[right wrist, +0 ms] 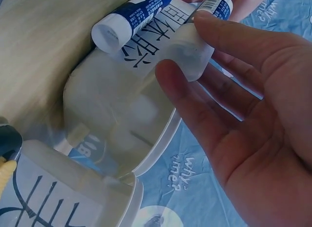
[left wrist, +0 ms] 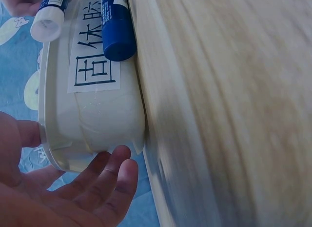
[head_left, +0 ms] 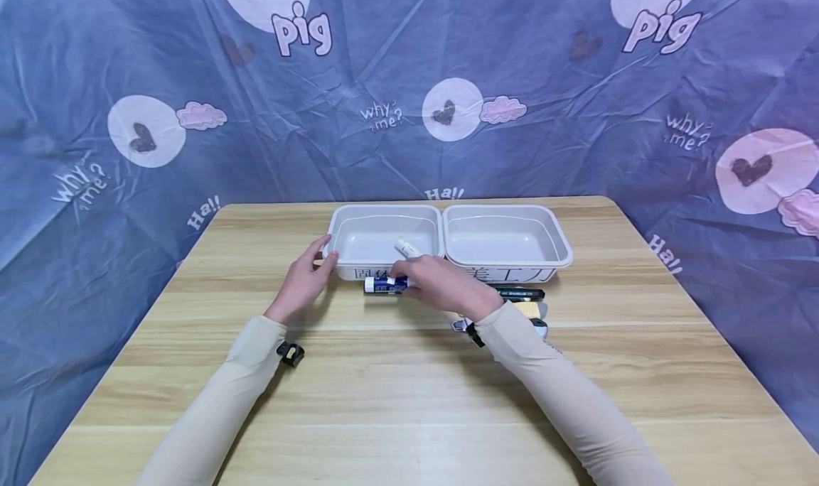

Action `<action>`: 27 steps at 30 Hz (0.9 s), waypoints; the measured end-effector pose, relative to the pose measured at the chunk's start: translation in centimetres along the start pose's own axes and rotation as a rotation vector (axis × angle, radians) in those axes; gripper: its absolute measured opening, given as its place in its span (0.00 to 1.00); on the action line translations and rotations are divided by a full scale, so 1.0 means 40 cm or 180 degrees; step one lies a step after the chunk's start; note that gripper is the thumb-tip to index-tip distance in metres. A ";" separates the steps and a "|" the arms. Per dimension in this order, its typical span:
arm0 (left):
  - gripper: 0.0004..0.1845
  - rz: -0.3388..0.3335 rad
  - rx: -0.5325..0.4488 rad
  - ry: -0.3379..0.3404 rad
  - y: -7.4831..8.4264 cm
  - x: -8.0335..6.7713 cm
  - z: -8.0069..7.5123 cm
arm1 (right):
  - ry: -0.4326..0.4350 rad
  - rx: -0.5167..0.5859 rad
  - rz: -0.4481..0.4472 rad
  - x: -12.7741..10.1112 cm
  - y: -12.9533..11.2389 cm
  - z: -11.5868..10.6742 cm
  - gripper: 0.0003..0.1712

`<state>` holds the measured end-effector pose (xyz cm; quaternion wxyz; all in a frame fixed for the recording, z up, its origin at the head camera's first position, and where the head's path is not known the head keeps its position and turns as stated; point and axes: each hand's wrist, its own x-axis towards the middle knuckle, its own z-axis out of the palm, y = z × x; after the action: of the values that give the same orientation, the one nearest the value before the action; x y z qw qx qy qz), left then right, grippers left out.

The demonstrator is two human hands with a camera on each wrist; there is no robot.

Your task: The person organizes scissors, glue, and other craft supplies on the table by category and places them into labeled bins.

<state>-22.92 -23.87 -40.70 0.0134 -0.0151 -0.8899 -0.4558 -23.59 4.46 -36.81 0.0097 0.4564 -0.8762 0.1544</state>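
Where labelled, tray: 固体.

Two white trays: left tray, right tray, each with a white label printed in black characters. Glue stick dark blue with white print, white cap; second glue stick same scheme. Marker black. Worktop light wood grain. Sleeves beige. Backdrop blue (white circles, dark hearts, pink clouds, "pig" lettering).
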 end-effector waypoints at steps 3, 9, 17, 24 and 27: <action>0.34 0.0014 0.0000 0.0015 -0.001 0.002 0.001 | -0.0004 0.0021 0.0015 -0.001 0.001 -0.003 0.18; 0.34 0.0026 0.0038 0.0031 0.000 0.004 0.000 | 0.0021 0.0060 0.0010 -0.002 0.004 -0.012 0.17; 0.34 0.0030 0.0053 0.0025 0.005 0.002 -0.001 | 0.0035 0.0058 0.0039 0.000 0.006 -0.018 0.17; 0.34 0.0001 0.0061 0.0009 0.004 0.002 -0.001 | 0.0112 0.0057 0.0015 -0.002 0.014 -0.028 0.15; 0.34 0.0002 0.0059 0.0008 0.002 0.002 -0.001 | 0.0135 0.0081 0.0012 -0.003 0.019 -0.031 0.15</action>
<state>-23.02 -23.84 -40.61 0.0149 -0.0147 -0.8940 -0.4476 -24.28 5.32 -35.84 0.0222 0.4515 -0.8746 0.1751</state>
